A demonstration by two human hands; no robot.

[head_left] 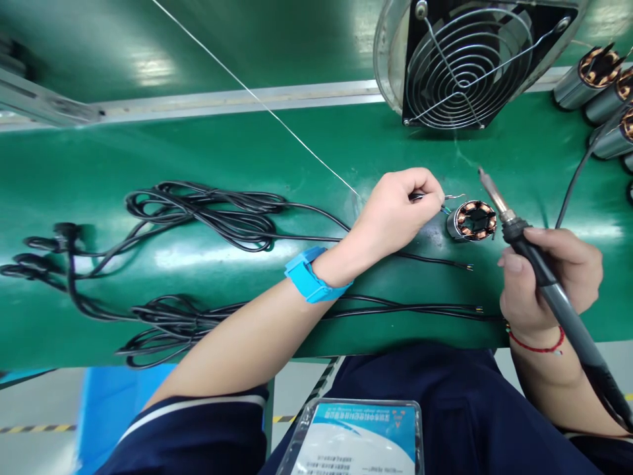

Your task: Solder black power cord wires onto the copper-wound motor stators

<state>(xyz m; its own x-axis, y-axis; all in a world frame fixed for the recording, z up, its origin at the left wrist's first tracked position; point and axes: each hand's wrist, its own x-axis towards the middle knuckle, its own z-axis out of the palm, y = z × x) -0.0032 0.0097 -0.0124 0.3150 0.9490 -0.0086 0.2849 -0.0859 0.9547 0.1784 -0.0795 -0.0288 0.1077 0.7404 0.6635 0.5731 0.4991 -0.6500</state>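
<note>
One soldering iron [560,302], gripped by right fingers [558,241], slants tip forward-left; left fingers [428,206] pinch black cable [417,196].

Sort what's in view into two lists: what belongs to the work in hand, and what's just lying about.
In the work, apparently:
soldering iron, in the right hand
thin wires, at the left hand's fingertips
copper-wound ring, beside the left hand
fan, probably, given the smoke near it

Just lying about, apparently:
nearer coiled cables, on the green table
metal cylinders, far right
</note>
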